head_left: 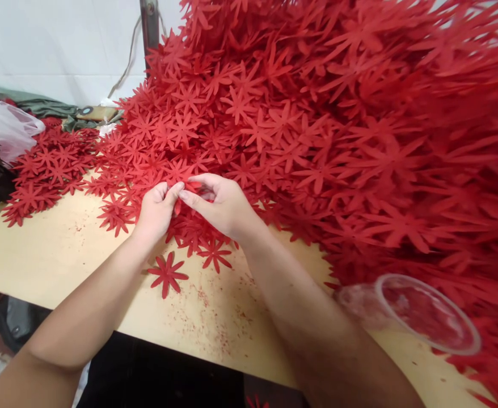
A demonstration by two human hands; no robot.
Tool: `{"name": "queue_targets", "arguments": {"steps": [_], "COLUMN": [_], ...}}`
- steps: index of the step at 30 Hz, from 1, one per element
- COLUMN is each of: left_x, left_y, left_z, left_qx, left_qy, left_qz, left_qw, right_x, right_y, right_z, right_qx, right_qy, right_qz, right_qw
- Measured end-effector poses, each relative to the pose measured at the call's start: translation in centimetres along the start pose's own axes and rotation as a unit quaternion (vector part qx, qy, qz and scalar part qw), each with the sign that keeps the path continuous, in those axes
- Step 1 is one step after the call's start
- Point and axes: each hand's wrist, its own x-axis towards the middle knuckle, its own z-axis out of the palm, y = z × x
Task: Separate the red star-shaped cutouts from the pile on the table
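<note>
My left hand (157, 208) and my right hand (217, 205) meet at the front of a large pile of red flower-shaped pieces (257, 130). Both are closed, thumbs and fingertips pinching a red flower piece (193, 185) between them; much of it is hidden by the fingers. Just below the hands, a single red flower piece (168, 275) lies flat on the pale table, with another (215, 255) at the pile's edge.
The pale table (62, 249) carries red crumbs near its front edge. A smaller red pile (53, 164) and a white plastic bag (8, 127) are at the left. A clear plastic container (427, 314) lies at the right. A dark metal post (150, 34) stands behind.
</note>
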Motion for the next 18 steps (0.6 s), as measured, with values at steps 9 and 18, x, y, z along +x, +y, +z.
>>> {"name": "queue_targets", "arguments": {"steps": [9,18], "left_x": [0.0,-0.1], "left_y": [-0.5,-0.1], "left_z": [0.0,0.3], "left_qx": [-0.044,-0.063], "left_qy": [-0.057,-0.040], "left_qz": [0.004,-0.045], "left_qw": [0.997,0.996], "right_x": [0.8,0.4], "right_y": [0.9,-0.1], "right_z": [-0.3,-0.6], "right_qx": [0.106,0.114], "right_qy": [0.022,-0.052], "right_qz": [-0.013,-0.036], "right_qw": [0.994,0.992]}}
